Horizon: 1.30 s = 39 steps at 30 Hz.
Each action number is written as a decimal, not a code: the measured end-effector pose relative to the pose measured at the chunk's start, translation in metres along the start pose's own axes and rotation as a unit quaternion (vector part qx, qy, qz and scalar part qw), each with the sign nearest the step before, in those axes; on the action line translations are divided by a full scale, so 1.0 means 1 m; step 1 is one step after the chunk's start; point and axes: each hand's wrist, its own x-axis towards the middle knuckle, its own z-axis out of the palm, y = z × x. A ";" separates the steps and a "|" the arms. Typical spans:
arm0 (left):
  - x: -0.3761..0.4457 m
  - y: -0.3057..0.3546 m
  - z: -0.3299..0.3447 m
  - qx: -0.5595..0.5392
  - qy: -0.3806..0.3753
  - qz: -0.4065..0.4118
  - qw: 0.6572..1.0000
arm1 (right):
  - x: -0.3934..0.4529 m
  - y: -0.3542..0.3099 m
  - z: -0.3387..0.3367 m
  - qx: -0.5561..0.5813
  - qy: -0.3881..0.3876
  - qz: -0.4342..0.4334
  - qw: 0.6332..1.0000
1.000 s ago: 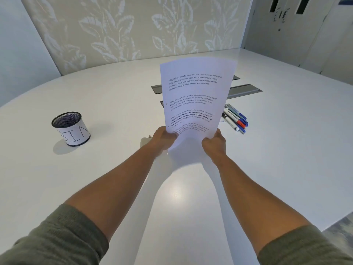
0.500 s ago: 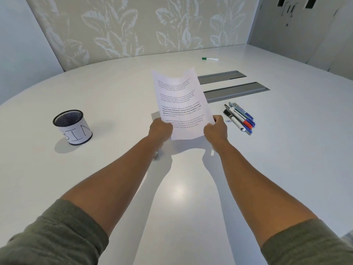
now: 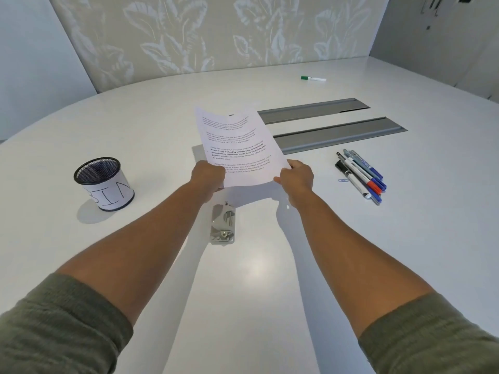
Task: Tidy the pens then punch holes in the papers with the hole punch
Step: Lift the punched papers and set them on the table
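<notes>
The printed papers [image 3: 239,147] are held above the white table [image 3: 270,279], tilted away from me. My left hand [image 3: 208,175] grips their lower left corner and my right hand [image 3: 297,177] grips the lower right corner. A grey metal hole punch [image 3: 223,224] lies on the table just below and between my hands. Several pens and markers [image 3: 360,175] lie in a loose bunch to the right. A single green-capped marker [image 3: 313,79] lies far back.
A black mesh cup [image 3: 104,183] with a white label reading BIN stands at the left. Two grey cable slots [image 3: 337,134] are set into the table behind the papers. A small blue paper clip [image 3: 343,180] lies beside the pens.
The papers have been lowered and tilted from nearly upright toward the table. The view tipped down, so the hole punch and the green marker now show.
</notes>
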 end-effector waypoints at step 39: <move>0.061 -0.084 -0.043 0.396 0.100 0.188 0.893 | 0.039 0.052 0.075 -0.360 -0.012 -0.230 0.904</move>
